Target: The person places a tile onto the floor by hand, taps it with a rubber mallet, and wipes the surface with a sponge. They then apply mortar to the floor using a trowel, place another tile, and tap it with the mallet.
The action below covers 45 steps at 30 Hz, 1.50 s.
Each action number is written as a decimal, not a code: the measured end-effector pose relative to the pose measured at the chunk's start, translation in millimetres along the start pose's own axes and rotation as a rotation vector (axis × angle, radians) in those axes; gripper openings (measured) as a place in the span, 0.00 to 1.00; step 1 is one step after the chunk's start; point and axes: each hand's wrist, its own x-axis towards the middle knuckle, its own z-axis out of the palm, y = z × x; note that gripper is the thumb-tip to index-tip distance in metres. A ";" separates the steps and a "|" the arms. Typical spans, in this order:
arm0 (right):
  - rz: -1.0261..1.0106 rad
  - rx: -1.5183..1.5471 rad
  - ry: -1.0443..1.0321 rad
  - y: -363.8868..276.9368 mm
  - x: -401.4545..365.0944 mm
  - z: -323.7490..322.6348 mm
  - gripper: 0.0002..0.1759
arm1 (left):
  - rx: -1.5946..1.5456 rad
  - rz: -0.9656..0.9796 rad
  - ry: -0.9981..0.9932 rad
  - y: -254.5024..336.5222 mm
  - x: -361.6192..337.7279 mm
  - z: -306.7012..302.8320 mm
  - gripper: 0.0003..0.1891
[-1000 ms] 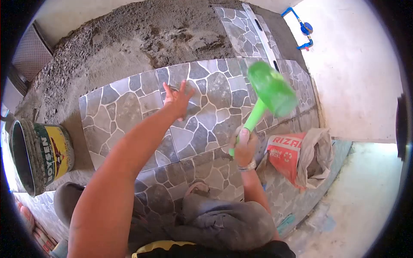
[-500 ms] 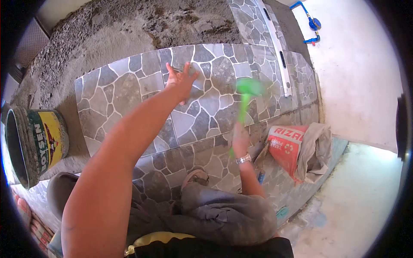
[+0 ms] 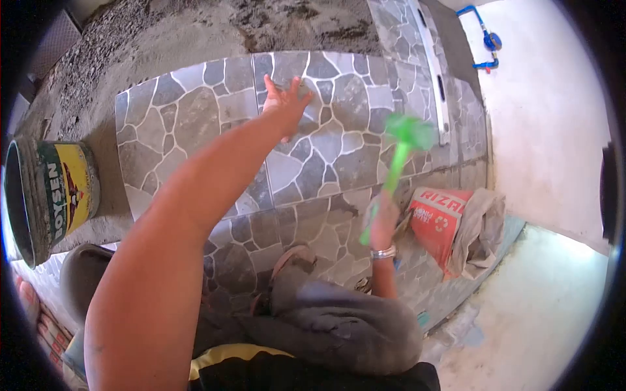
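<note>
My left hand (image 3: 285,107) rests with spread fingers on a large stone-patterned tile (image 3: 339,133), near the seam with the tile (image 3: 189,124) to its left. My right hand (image 3: 383,220) is wrapped round the handle of a green mallet (image 3: 409,133), right of my left hand. The mallet's head is blurred and appears over the right part of the tiles; whether it touches them I cannot tell. A silvery band (image 3: 383,252) circles my right wrist.
Rough wet mortar (image 3: 182,32) lies beyond the tiles. A long level (image 3: 435,78) rests at the right, near the wall with a blue pipe and meter (image 3: 492,42). A red and white sack (image 3: 438,221) stands right of my right hand, a bucket (image 3: 68,192) at the left.
The mallet and my right hand have shifted right in the view. My left hand stays spread on the tile, while the whole view has shifted slightly.
</note>
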 end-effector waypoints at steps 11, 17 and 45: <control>-0.092 -0.238 0.061 42.4 0.2 6.7 0.22 | -0.016 -0.006 0.095 -3.0 5.2 2.6 0.68; -0.106 0.213 0.043 13.8 -32.2 22.5 0.24 | -0.025 -0.004 0.093 1.4 5.1 6.8 0.68; -0.414 -0.439 -0.121 79.3 -71.0 47.5 0.21 | -0.005 -0.002 0.088 -1.5 10.5 8.3 0.69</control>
